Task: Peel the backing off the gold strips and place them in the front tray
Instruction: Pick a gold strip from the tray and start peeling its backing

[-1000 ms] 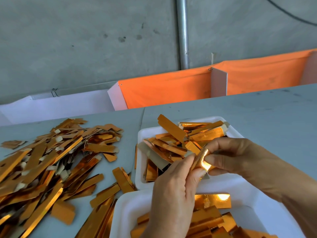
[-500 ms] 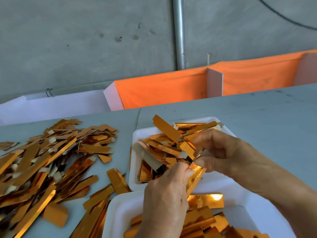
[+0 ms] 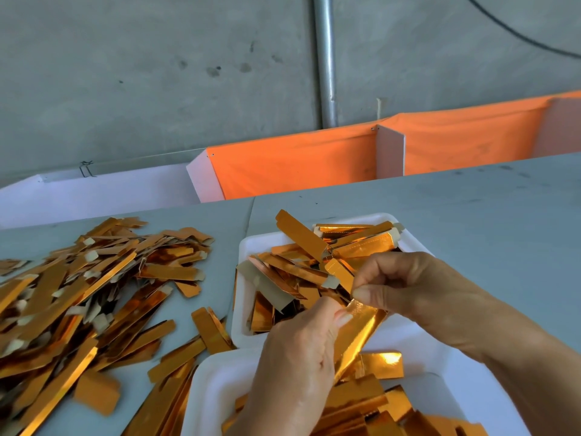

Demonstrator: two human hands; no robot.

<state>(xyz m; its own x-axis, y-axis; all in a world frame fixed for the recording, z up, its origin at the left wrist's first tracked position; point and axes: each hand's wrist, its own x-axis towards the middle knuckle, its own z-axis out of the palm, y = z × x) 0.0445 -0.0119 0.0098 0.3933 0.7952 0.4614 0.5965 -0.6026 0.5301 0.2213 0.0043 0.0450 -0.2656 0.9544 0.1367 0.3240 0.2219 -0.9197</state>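
Gold strip (image 3: 356, 335) pinched between both hands (image 3: 342, 313).

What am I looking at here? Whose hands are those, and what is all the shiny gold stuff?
The picture comes from a camera worn on a person's head, looking down at their own hands. The left hand and right hand pinch one shiny gold strip together, to peel off its backing. On the grey table a big pile of strips lies to the left. Two white trays hold more strips: the far tray behind the hands, and the near tray under them.
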